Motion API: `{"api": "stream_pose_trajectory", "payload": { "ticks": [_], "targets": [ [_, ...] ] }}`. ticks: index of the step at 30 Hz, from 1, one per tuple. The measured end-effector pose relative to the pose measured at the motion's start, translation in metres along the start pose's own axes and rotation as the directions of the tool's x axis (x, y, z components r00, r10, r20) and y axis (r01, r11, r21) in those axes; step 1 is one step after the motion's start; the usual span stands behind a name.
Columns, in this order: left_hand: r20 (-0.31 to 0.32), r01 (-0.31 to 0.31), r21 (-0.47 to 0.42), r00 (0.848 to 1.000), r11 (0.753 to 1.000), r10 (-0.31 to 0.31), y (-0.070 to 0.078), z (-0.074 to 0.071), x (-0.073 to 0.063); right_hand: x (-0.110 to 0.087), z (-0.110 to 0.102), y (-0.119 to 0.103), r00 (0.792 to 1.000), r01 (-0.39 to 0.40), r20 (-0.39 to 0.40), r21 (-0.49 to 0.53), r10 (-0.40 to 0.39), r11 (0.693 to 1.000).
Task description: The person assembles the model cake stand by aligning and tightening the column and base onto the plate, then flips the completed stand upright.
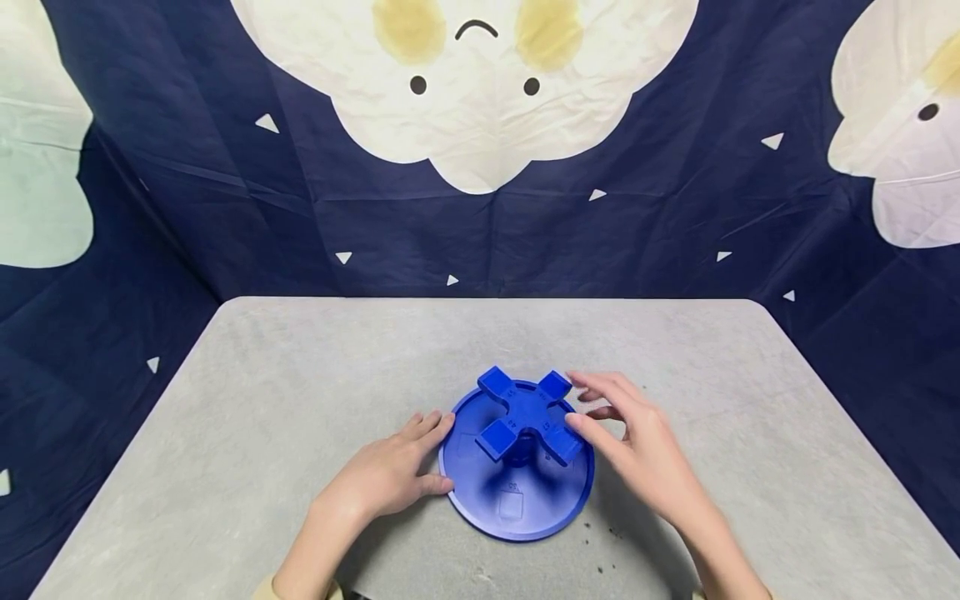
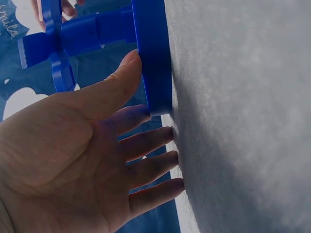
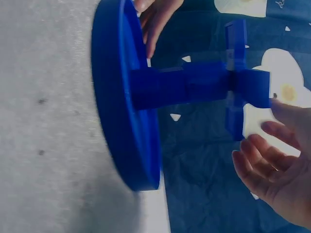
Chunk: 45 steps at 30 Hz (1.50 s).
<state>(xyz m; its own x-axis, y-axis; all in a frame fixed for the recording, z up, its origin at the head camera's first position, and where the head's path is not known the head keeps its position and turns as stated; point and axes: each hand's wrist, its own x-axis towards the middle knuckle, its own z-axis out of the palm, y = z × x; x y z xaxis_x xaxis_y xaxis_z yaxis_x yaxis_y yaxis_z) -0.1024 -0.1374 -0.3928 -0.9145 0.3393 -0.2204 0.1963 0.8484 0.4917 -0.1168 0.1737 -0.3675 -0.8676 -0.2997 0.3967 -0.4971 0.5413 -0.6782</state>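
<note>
A round blue base (image 1: 480, 500) with a raised rim lies flat on the table. From its middle rises a blue column (image 3: 184, 87), topped by a blue four-armed cross piece (image 1: 528, 414) with numbers marked on its arms. My left hand (image 1: 386, 471) rests at the base's left edge, thumb on the rim and the other fingers spread, their tips down at the tabletop. Around the right side of the cross piece, my right hand (image 1: 645, 442) is loosely spread, its thumb tip at the end of the near right arm and its index fingertip by the far right arm.
The grey table (image 1: 300, 358) has rounded far corners. Small dark crumbs (image 1: 615, 532) lie right of the base. Dark blue cloth (image 1: 225, 192) with white clouds and triangles hangs behind the table and along both sides.
</note>
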Motion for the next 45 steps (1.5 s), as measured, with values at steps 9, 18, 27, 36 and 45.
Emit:
{"api": "stream_pose_trajectory", "payload": {
  "ticks": [9, 18, 27, 36, 45],
  "targets": [
    [-0.006, -0.002, 0.004, 1.000, 1.000, 0.002, -0.001, 0.000, 0.000, 0.000, 0.012, 0.013, 0.981, -0.074, 0.189, 0.191, 0.037, 0.979],
    [-0.005, -0.006, 0.008, 1.000, 1.000, 0.006, -0.001, 0.001, 0.000, 0.000, 0.011, 0.014, 0.995, -0.057, 0.087, 0.199, 0.040, 0.978],
    [-0.006, -0.007, 0.005, 1.000, 1.000, 0.007, -0.001, 0.001, 0.000, -0.001, 0.003, 0.011, 0.999, -0.022, 0.030, 0.042, 0.021, 0.999],
    [-0.010, -0.005, 0.008, 1.000, 1.000, 0.006, 0.000, 0.001, 0.000, -0.003, -0.006, 0.005, 0.996, 0.009, 0.091, -0.035, -0.005, 0.999],
    [-0.012, -0.006, 0.001, 1.000, 1.000, 0.006, 0.000, 0.001, -0.001, -0.004, -0.011, -0.002, 0.988, 0.074, 0.134, -0.013, -0.072, 0.997]
  ]
}}
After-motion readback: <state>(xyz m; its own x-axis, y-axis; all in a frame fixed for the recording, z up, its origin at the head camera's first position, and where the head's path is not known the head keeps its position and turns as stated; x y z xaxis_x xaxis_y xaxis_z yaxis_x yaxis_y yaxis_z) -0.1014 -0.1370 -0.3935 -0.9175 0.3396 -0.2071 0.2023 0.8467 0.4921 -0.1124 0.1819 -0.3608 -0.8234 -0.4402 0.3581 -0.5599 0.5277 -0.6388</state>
